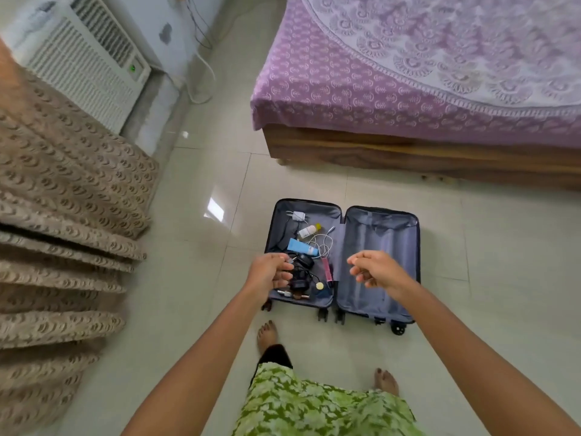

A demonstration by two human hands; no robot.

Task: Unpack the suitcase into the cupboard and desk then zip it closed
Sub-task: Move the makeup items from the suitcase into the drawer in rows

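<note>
Head view: the suitcase lies opened flat on the tiled floor near the bed, its left half holding a blue tube, chargers and cables. Left hand and right hand hover above it, loosely curled, each grip holding nothing.

suitcase: dark shell, grey-blue lining
tube: light blue, white end
bottle: white, yellow cap
stick: pink
disc: pale yellow
cable: white
charger: white
adapter: black
bedsheet: purple with white leaf motifs and a white scalloped ring
bed frame: brown wood grain
curtain: beige, brown crescent pattern
floor: pale glossy tiles
air conditioner: white, green light
dress: green, white leaf print
</note>
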